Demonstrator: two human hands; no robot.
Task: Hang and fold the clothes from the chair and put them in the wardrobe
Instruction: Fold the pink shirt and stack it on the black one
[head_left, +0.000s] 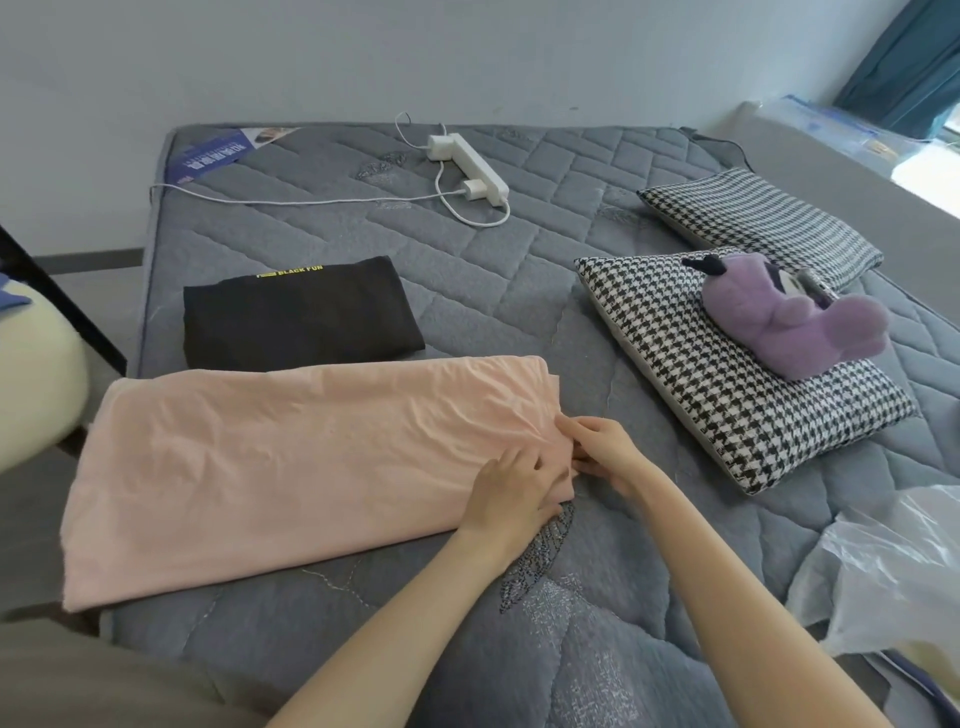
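A pink garment (280, 467) lies folded into a long band across the near left part of the grey mattress (519, 291). Both hands are at its right end. My left hand (511, 488) lies on top of the cloth with its fingers curled at the edge. My right hand (602, 447) pinches the same edge from the right side. A black garment (301, 314) with yellow lettering lies folded just behind the pink one.
Two houndstooth pillows (727, 374) (763, 218) lie at the right, a purple plush toy (795, 317) on the nearer one. A white power strip (470, 163) with cables sits at the back. Clear plastic wrap (893, 561) lies at the near right. A cream chair edge (31, 395) shows left.
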